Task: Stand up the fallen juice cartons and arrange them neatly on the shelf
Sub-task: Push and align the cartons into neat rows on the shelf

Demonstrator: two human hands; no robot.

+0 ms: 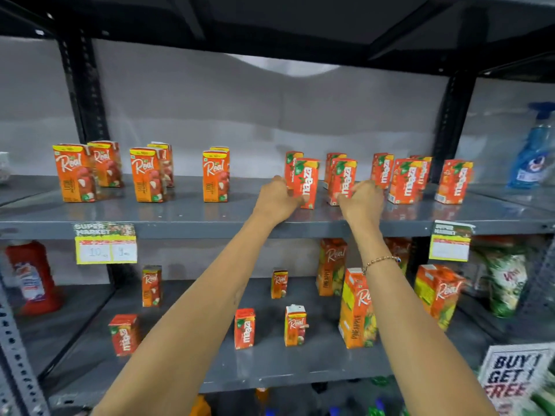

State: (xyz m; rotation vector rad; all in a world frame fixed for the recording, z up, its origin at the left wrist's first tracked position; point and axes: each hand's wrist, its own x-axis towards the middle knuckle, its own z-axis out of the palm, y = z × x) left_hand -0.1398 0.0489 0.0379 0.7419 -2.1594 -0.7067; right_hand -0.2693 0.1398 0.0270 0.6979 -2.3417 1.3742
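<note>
Left hand (277, 199) grips upright red Maaza carton (307, 183); right hand (362, 201) grips its 3 o'clock neighbour carton (342, 181); grey metal shelf (186, 217) lip bare at 6 o'clock.

Both arms stretched fwd; left hand (277, 197) & right hand (362, 201) each curled, fingers gripping.

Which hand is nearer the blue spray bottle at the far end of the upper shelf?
Right. The right hand is on a Maaza carton mid-shelf, several cartons short of the blue spray bottle. The left hand grips another carton farther away.
</note>
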